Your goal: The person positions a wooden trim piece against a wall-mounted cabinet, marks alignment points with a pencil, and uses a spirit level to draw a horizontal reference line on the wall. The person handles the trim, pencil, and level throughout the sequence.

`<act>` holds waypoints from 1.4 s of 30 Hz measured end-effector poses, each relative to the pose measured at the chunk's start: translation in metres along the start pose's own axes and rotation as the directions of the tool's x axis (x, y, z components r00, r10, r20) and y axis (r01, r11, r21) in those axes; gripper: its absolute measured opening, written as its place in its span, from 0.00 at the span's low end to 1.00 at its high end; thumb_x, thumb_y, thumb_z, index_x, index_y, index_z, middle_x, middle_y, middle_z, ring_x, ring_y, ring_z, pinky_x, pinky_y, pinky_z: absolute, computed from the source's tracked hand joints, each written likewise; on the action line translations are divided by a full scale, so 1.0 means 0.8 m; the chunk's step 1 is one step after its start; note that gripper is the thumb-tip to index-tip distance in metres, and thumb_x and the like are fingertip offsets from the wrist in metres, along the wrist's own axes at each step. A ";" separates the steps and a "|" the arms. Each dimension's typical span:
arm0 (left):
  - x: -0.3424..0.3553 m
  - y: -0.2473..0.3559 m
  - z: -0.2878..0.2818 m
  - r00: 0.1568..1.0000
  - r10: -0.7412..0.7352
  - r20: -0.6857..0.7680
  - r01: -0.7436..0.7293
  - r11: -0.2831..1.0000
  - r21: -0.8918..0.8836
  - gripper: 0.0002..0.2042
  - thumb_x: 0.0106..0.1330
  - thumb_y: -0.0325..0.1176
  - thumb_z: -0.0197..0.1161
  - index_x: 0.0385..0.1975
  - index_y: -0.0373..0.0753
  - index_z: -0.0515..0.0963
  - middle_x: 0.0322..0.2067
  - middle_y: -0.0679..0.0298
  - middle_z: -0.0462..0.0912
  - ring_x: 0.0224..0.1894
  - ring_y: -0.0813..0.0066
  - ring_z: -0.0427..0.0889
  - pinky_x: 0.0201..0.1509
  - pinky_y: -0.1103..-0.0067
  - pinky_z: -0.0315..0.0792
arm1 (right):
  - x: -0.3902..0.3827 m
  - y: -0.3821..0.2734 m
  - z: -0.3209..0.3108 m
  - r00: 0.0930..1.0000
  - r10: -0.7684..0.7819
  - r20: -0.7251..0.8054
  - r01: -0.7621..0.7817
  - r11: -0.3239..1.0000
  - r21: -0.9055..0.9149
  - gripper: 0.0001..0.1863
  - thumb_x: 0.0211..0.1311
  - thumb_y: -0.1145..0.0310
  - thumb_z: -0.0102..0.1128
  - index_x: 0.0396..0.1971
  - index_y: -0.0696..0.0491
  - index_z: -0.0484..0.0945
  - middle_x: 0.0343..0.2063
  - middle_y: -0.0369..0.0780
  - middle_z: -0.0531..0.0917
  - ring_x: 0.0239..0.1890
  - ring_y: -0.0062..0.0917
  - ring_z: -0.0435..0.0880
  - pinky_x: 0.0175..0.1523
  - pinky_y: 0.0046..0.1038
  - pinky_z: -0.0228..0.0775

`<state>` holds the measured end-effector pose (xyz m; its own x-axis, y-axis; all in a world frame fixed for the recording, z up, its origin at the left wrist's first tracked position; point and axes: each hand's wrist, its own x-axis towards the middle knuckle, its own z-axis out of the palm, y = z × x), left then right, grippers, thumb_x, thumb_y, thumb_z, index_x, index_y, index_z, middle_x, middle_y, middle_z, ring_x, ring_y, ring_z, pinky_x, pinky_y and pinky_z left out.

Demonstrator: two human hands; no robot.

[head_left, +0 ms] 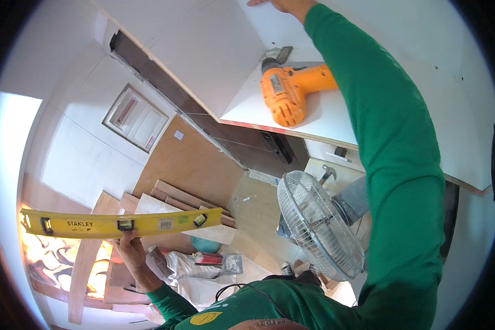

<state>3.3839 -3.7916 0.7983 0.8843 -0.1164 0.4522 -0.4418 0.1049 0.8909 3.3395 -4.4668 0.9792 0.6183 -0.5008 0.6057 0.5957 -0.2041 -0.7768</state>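
Observation:
My left hand is closed around the lower edge of a long yellow spirit level, holding it out at the left, nearly horizontal. My right arm, in a green sleeve, reaches up across the white cabinet. At the top edge my right hand is partly cut off by the frame; its visible fingers stretch to the left by the white panel. Below that hand an orange cordless drill lies on the white shelf, its handle end hidden behind my sleeve. A small grey metal piece rests beside the drill's front.
A wire-guarded fan stands below the shelf, near my body. Beyond it a hammer lies on a pale surface. Wooden boards lean at the left, with white bags beside them. A brown panel stands against the wall.

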 end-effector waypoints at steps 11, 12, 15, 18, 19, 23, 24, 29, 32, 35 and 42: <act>-0.018 -0.034 -0.072 0.999 -0.039 -0.036 0.037 0.997 -0.070 0.11 0.58 0.18 0.60 0.40 0.34 0.80 0.38 0.66 0.84 0.41 0.76 0.82 0.48 0.77 0.77 | -0.025 -0.017 0.057 0.916 -0.059 0.396 0.063 0.998 0.004 0.12 0.69 0.56 0.65 0.41 0.49 0.83 0.40 0.39 0.89 0.45 0.28 0.88 0.53 0.41 0.79; -0.015 -0.038 -0.076 0.998 -0.042 -0.048 0.038 0.996 -0.082 0.10 0.58 0.18 0.60 0.39 0.35 0.80 0.38 0.67 0.84 0.40 0.76 0.82 0.48 0.77 0.77 | -0.027 -0.011 0.062 0.912 -0.067 0.405 0.064 0.998 0.021 0.11 0.68 0.57 0.67 0.40 0.48 0.83 0.40 0.38 0.89 0.45 0.27 0.88 0.53 0.39 0.79; -0.012 -0.046 -0.087 0.996 -0.031 -0.087 0.023 0.996 -0.088 0.08 0.59 0.21 0.61 0.38 0.36 0.80 0.36 0.67 0.83 0.38 0.77 0.82 0.44 0.77 0.76 | -0.038 0.001 0.083 0.921 -0.061 0.385 0.093 0.993 -0.066 0.11 0.67 0.56 0.67 0.40 0.48 0.83 0.40 0.36 0.89 0.46 0.25 0.87 0.52 0.38 0.78; -0.009 -0.036 -0.083 0.996 -0.023 -0.090 0.017 0.998 -0.060 0.08 0.60 0.23 0.63 0.39 0.37 0.80 0.34 0.68 0.82 0.34 0.78 0.81 0.38 0.78 0.75 | -0.045 0.005 0.095 0.923 -0.072 0.377 0.117 0.988 -0.097 0.12 0.66 0.55 0.68 0.40 0.47 0.83 0.40 0.34 0.89 0.47 0.22 0.86 0.52 0.36 0.77; -0.011 -0.029 -0.080 0.997 -0.033 -0.073 0.029 0.998 -0.063 0.07 0.60 0.22 0.62 0.37 0.37 0.80 0.34 0.69 0.82 0.34 0.78 0.80 0.40 0.79 0.76 | -0.046 0.006 0.097 0.926 -0.076 0.369 0.129 0.984 -0.121 0.12 0.66 0.55 0.69 0.40 0.47 0.83 0.40 0.34 0.89 0.47 0.22 0.85 0.53 0.36 0.76; -0.011 -0.019 -0.076 0.999 -0.027 -0.024 0.025 0.998 -0.056 0.07 0.60 0.21 0.61 0.36 0.37 0.80 0.34 0.68 0.83 0.33 0.79 0.81 0.38 0.80 0.76 | -0.053 -0.001 0.100 0.925 -0.098 0.368 0.154 0.980 -0.129 0.12 0.65 0.56 0.70 0.39 0.47 0.85 0.39 0.33 0.89 0.46 0.20 0.85 0.52 0.34 0.76; -0.011 -0.018 -0.075 0.999 -0.023 -0.036 0.022 0.999 -0.049 0.07 0.60 0.21 0.62 0.37 0.37 0.80 0.34 0.68 0.83 0.33 0.79 0.81 0.38 0.80 0.76 | -0.054 -0.002 0.099 0.923 -0.102 0.371 0.154 0.982 -0.112 0.11 0.64 0.56 0.70 0.39 0.47 0.85 0.39 0.33 0.89 0.46 0.20 0.85 0.52 0.33 0.76; -0.013 -0.011 -0.051 0.996 -0.010 -0.084 0.008 0.999 -0.034 0.07 0.61 0.21 0.62 0.38 0.36 0.81 0.34 0.67 0.84 0.33 0.78 0.82 0.37 0.79 0.77 | -0.054 -0.001 0.103 0.920 -0.126 0.372 0.168 0.982 -0.082 0.11 0.63 0.57 0.71 0.39 0.48 0.86 0.37 0.32 0.89 0.44 0.20 0.85 0.50 0.31 0.76; -0.010 -0.019 -0.049 0.998 -0.001 -0.062 -0.002 0.999 -0.052 0.07 0.61 0.23 0.63 0.39 0.38 0.79 0.35 0.67 0.83 0.36 0.75 0.84 0.40 0.76 0.79 | -0.054 0.001 0.104 0.908 -0.177 0.381 0.227 0.970 -0.091 0.10 0.63 0.58 0.71 0.36 0.48 0.86 0.35 0.32 0.89 0.42 0.19 0.84 0.47 0.29 0.76; -0.008 -0.023 -0.062 1.000 -0.013 0.003 0.013 0.999 -0.052 0.07 0.61 0.23 0.62 0.39 0.39 0.79 0.35 0.67 0.83 0.36 0.75 0.83 0.39 0.77 0.78 | -0.057 -0.003 0.105 0.903 -0.209 0.376 0.274 0.953 -0.128 0.09 0.63 0.58 0.71 0.34 0.48 0.87 0.34 0.32 0.88 0.39 0.19 0.84 0.44 0.27 0.75; -0.010 -0.021 -0.057 0.998 0.005 -0.058 -0.007 0.999 -0.037 0.06 0.59 0.23 0.62 0.36 0.38 0.79 0.34 0.68 0.82 0.33 0.76 0.80 0.37 0.77 0.74 | -0.058 -0.008 0.107 0.907 -0.219 0.360 0.274 0.956 -0.107 0.09 0.62 0.60 0.71 0.33 0.49 0.87 0.31 0.33 0.88 0.37 0.19 0.83 0.42 0.26 0.75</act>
<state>3.3914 -3.7470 0.7781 0.8895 -0.0586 0.4531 -0.4418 0.1422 0.8857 3.3513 -4.3706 0.9707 0.6145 -0.1068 0.7816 0.6838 -0.4220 -0.5952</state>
